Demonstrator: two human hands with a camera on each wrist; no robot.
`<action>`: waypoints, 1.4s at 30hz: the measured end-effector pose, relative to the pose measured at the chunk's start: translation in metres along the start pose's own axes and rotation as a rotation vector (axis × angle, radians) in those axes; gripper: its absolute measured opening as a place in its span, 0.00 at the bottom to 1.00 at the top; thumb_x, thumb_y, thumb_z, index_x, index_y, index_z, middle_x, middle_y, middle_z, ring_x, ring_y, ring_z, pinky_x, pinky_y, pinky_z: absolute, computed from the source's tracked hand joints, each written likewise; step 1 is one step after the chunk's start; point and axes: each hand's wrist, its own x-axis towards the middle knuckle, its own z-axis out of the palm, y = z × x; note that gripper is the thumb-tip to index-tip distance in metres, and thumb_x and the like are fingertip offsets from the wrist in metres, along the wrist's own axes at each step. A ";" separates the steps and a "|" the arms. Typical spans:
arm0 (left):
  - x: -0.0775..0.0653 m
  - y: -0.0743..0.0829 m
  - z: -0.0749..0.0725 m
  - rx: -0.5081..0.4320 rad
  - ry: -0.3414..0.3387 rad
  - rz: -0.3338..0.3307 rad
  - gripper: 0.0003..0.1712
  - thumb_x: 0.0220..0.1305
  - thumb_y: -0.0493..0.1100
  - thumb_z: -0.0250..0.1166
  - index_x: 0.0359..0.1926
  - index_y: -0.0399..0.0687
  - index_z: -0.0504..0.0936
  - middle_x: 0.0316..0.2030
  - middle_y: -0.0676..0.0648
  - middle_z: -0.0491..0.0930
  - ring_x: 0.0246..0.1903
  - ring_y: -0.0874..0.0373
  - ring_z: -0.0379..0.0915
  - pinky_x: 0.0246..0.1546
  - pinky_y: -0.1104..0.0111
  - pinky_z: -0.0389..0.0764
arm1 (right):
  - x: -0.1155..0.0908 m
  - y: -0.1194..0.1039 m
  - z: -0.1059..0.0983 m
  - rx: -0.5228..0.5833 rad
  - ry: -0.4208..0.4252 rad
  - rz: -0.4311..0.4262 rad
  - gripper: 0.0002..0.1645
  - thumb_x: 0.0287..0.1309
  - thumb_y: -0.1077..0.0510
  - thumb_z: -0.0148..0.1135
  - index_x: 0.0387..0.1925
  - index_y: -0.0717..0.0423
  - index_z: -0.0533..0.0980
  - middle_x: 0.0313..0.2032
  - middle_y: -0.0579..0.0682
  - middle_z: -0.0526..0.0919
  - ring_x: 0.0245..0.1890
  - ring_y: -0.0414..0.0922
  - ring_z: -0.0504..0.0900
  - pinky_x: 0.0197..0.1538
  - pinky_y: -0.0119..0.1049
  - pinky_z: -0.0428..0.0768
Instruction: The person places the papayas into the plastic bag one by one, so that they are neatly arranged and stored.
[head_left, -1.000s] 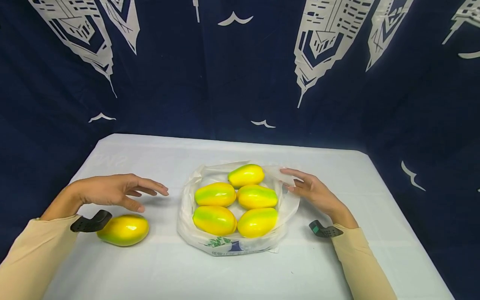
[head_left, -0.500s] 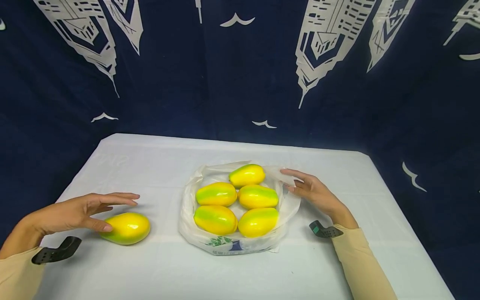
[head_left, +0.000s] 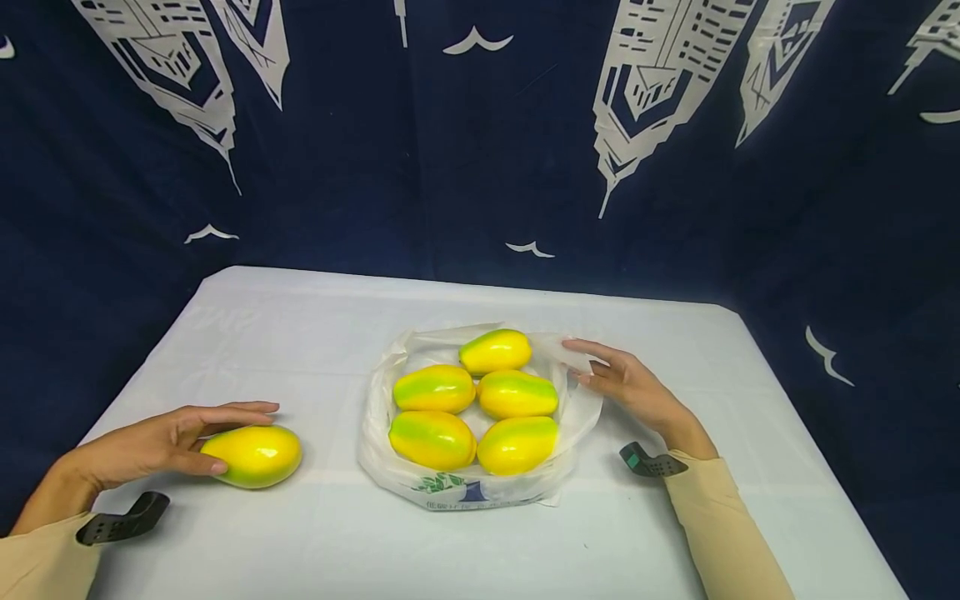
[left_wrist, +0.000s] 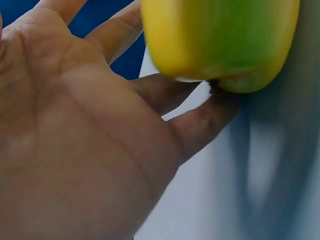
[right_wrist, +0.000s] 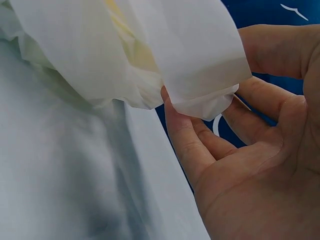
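At the left of the head view, one yellow-green mango (head_left: 253, 457) lies on the white table. My left hand (head_left: 165, 446) is around its left end, thumb on the near side and fingers along the far side. In the left wrist view the stem end of the mango (left_wrist: 225, 45) sits against the fingers (left_wrist: 200, 125). A white plastic bag (head_left: 472, 500) lies spread open in the middle, with several similar mangoes (head_left: 432, 439) inside. My right hand (head_left: 633, 387) pinches the bag's right rim; the right wrist view shows the folded plastic (right_wrist: 200, 65) between thumb and fingers.
A white cloth covers the table (head_left: 315, 308). Behind it hangs a dark blue curtain (head_left: 480, 150) with white building and bird prints. Black bands (head_left: 123, 521) are worn on both wrists over beige sleeves (head_left: 727, 525).
My left hand has drawn back left and toward me, then come down around the lone mango, which stays in place. The right hand keeps its hold on the bag rim.
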 end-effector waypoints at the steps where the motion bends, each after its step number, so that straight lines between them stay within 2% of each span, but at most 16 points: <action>1: 0.001 0.000 0.001 0.000 -0.001 -0.003 0.33 0.67 0.30 0.60 0.72 0.36 0.64 0.77 0.50 0.57 0.70 0.82 0.52 0.61 0.88 0.59 | 0.000 0.000 0.000 0.003 0.000 0.003 0.32 0.68 0.57 0.61 0.71 0.44 0.68 0.76 0.45 0.60 0.76 0.54 0.57 0.76 0.58 0.56; 5: 0.003 0.000 0.002 -0.013 -0.007 -0.024 0.35 0.66 0.31 0.61 0.73 0.37 0.63 0.77 0.52 0.58 0.69 0.82 0.53 0.61 0.88 0.60 | 0.000 -0.001 0.001 0.004 0.000 0.007 0.32 0.68 0.57 0.61 0.71 0.44 0.68 0.76 0.45 0.60 0.77 0.53 0.57 0.76 0.58 0.54; 14: 0.008 -0.002 0.006 -0.011 -0.007 -0.046 0.38 0.65 0.33 0.64 0.74 0.40 0.62 0.73 0.65 0.63 0.67 0.83 0.56 0.59 0.88 0.62 | 0.000 0.000 0.001 0.011 -0.002 0.004 0.32 0.68 0.58 0.61 0.71 0.44 0.68 0.76 0.45 0.60 0.76 0.54 0.57 0.76 0.59 0.55; 23: 0.009 -0.003 0.007 -0.056 -0.004 -0.081 0.36 0.66 0.31 0.62 0.73 0.40 0.64 0.69 0.57 0.71 0.64 0.76 0.64 0.58 0.84 0.68 | 0.000 0.001 0.000 0.016 -0.005 0.015 0.32 0.68 0.56 0.61 0.72 0.43 0.67 0.76 0.44 0.59 0.75 0.54 0.61 0.75 0.58 0.57; 28: 0.010 -0.002 0.006 -0.006 0.014 -0.065 0.35 0.66 0.32 0.63 0.73 0.41 0.65 0.68 0.56 0.73 0.64 0.75 0.66 0.57 0.83 0.69 | 0.001 0.000 0.000 0.027 -0.012 0.019 0.33 0.68 0.55 0.62 0.72 0.43 0.67 0.77 0.44 0.58 0.74 0.54 0.63 0.75 0.57 0.58; 34: 0.018 0.004 0.003 0.051 0.060 -0.019 0.35 0.66 0.32 0.63 0.73 0.42 0.66 0.68 0.55 0.73 0.63 0.73 0.67 0.58 0.82 0.71 | 0.001 -0.001 0.001 0.035 -0.011 0.006 0.33 0.68 0.57 0.61 0.72 0.45 0.67 0.77 0.45 0.59 0.75 0.55 0.60 0.76 0.59 0.54; 42: 0.038 0.027 0.000 0.159 0.172 -0.061 0.35 0.65 0.40 0.67 0.72 0.53 0.68 0.68 0.52 0.72 0.63 0.74 0.66 0.57 0.82 0.71 | 0.000 -0.003 0.001 0.040 -0.006 0.015 0.32 0.68 0.58 0.61 0.72 0.45 0.67 0.76 0.45 0.59 0.75 0.55 0.61 0.76 0.59 0.55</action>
